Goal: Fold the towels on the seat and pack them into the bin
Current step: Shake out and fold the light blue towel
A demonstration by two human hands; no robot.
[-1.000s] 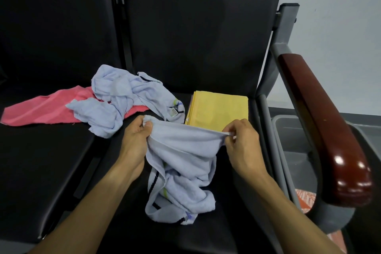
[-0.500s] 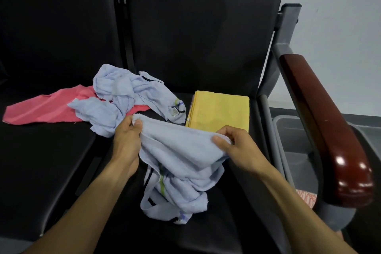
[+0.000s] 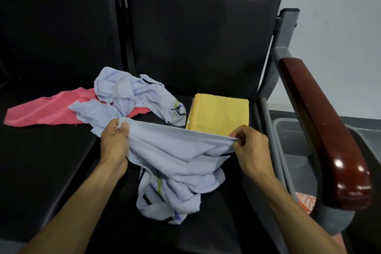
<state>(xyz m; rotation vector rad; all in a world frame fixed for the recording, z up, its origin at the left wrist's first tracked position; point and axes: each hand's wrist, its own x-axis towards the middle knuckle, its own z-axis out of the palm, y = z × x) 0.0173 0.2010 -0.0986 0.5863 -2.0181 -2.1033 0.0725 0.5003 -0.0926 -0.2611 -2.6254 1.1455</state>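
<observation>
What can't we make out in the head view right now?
- Bin contents: the armrest and seat frame cover most of it; only a patterned scrap shows at the bottom.
- Pink towel: its right end lies under the crumpled blue towel.
- Held towel: its lower part is bunched, so its full shape is hidden.
- Left hand and right hand: fingertips wrapped in the towel edge.
- Yellow towel: number of layers unclear.

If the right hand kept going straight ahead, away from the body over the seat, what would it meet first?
Most likely the folded yellow towel, which lies just beyond the right hand as it pinches the light blue towel. Depth is unclear; lifted, the hand might pass above it toward the seat back.
</observation>
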